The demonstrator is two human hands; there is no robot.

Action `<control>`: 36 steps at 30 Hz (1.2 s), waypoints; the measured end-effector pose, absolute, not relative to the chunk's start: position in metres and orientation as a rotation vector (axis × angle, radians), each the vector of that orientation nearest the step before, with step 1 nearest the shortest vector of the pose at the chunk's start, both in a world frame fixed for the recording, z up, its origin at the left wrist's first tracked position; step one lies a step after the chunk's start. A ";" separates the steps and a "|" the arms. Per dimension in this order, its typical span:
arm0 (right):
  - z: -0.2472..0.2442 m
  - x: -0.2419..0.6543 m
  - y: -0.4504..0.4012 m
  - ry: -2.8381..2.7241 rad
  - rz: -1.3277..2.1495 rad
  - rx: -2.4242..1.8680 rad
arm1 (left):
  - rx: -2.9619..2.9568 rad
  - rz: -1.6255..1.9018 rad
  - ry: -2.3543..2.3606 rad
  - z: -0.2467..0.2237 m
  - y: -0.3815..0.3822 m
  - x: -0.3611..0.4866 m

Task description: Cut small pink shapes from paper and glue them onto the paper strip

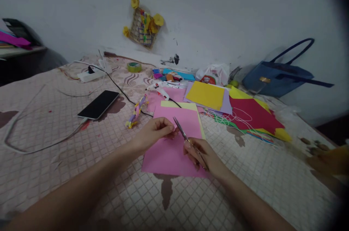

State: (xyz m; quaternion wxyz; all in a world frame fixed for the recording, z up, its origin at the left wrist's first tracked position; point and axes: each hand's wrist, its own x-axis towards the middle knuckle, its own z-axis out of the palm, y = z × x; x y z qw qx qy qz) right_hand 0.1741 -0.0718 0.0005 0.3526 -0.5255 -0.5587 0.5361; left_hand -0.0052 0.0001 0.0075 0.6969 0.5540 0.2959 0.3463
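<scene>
My right hand (198,153) is wrapped round a pair of metal scissors (182,131), their slim blades pointing up and to the left. Thumb and fingers of my left hand (160,129) are pinched together just left of the blade tips. Whatever they hold, if anything, is too small to tell; it may blend with the pink behind. Under both hands lies a pink paper sheet (158,160), with a pale yellow sheet (194,106) showing beneath its far and right edges. A purple-and-yellow paper craft piece (136,112) rests left of the sheets.
Left stands a phone (99,104) on a cable, with a power strip (91,74) behind. A glue gun (160,89), green tape roll (134,67), yellow paper (205,94), red paper (252,114) and white string (240,116) lie beyond. A blue bag (276,76) leans against the wall.
</scene>
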 end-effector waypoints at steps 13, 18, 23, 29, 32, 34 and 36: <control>0.003 0.173 -0.072 -1.554 1.262 -1.436 | 1.217 0.841 0.639 0.003 0.001 -0.006; 0.007 0.171 -0.072 -1.557 1.239 -1.429 | 1.216 0.856 0.647 0.004 0.000 -0.005; 0.009 0.169 -0.072 -1.600 1.190 -1.440 | 1.211 0.881 0.658 0.004 -0.001 -0.003; 0.005 0.171 -0.072 -1.630 1.148 -1.450 | 1.197 0.905 0.649 0.005 -0.003 -0.002; 0.004 0.172 -0.072 -1.633 1.153 -1.433 | 1.193 0.909 0.655 0.005 -0.004 -0.001; 0.005 0.172 -0.072 -1.632 1.149 -1.434 | 1.199 0.910 0.668 0.005 -0.004 -0.001; 0.005 0.172 -0.072 -1.636 1.139 -1.448 | 1.203 0.912 0.674 0.005 -0.004 -0.001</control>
